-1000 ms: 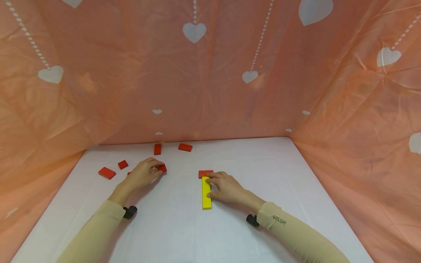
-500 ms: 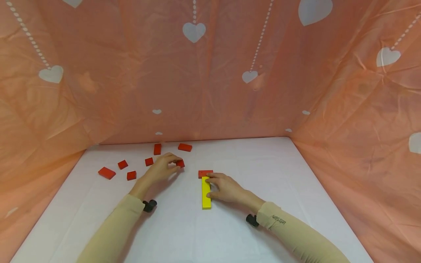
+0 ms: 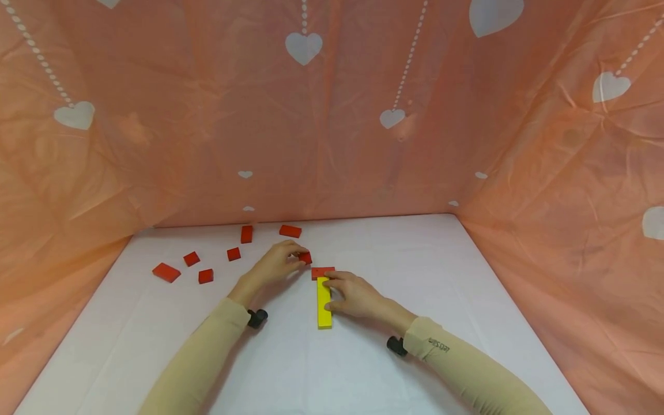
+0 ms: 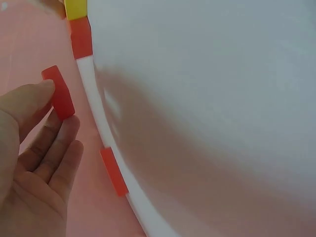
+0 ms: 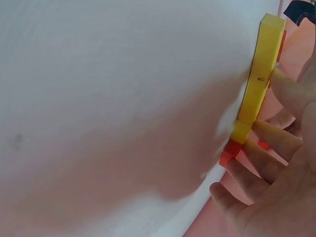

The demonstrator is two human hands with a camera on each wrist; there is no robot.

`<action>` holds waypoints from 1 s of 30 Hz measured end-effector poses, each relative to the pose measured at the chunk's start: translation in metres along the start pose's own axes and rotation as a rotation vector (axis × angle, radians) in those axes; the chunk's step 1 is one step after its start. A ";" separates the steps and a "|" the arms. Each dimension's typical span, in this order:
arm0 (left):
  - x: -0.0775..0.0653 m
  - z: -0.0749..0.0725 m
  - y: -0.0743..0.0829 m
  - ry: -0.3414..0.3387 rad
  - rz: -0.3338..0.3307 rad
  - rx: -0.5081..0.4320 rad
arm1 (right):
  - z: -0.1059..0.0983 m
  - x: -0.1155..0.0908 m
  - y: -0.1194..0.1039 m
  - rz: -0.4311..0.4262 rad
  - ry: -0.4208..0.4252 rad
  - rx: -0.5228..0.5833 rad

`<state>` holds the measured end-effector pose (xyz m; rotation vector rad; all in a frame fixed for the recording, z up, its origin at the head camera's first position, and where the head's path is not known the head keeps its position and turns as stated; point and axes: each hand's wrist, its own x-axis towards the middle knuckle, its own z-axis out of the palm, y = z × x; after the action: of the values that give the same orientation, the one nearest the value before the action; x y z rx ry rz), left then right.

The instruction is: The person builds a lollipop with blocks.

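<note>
Between thumb and fingertips my left hand pinches a small red block, held above the table in the left wrist view. In the head view it is just behind and left of a flat red block. That flat block lies crosswise at the far end of a long yellow bar. My right hand touches the bar's right side with thumb and fingertips, a fingertip overlapping the red block. The right wrist view shows a seam across the yellow near its red end.
Several red blocks lie at left and back: one oblong, small ones, and two oblong ones near the back edge. A peach curtain surrounds the white table at back and sides.
My left hand has carried the small red block rightward, close to the flat red block, uncovering small red blocks behind it. The right hand and yellow bar stay put.
</note>
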<state>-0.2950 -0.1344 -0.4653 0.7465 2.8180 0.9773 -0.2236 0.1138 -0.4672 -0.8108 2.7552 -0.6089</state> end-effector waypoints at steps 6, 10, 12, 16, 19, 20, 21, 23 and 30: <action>0.015 0.008 0.006 -0.063 0.001 0.000 | 0.000 0.000 0.001 -0.027 0.000 -0.012; 0.023 0.012 0.006 -0.096 0.002 0.010 | -0.002 0.000 0.000 -0.037 0.004 -0.011; 0.026 0.014 0.007 -0.107 -0.006 0.007 | -0.002 0.000 0.000 -0.038 0.006 -0.009; 0.029 0.018 0.009 -0.130 -0.003 0.009 | -0.002 0.000 0.000 -0.032 0.006 -0.008; 0.029 0.018 0.010 -0.139 0.008 0.019 | -0.002 0.001 -0.001 -0.018 0.003 -0.004; 0.030 0.018 0.010 -0.140 0.009 0.023 | -0.002 0.001 -0.001 -0.014 0.002 -0.003; 0.030 0.018 0.010 -0.140 0.011 0.029 | -0.002 0.001 -0.001 -0.012 0.003 -0.003; 0.030 0.018 0.011 -0.139 0.015 0.035 | -0.001 0.001 -0.001 -0.007 0.003 -0.002; 0.029 0.018 0.013 -0.133 0.030 0.051 | -0.001 0.001 0.000 -0.017 0.009 0.003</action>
<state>-0.3110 -0.1021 -0.4699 0.8287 2.7343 0.8293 -0.2244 0.1135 -0.4659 -0.8338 2.7571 -0.6218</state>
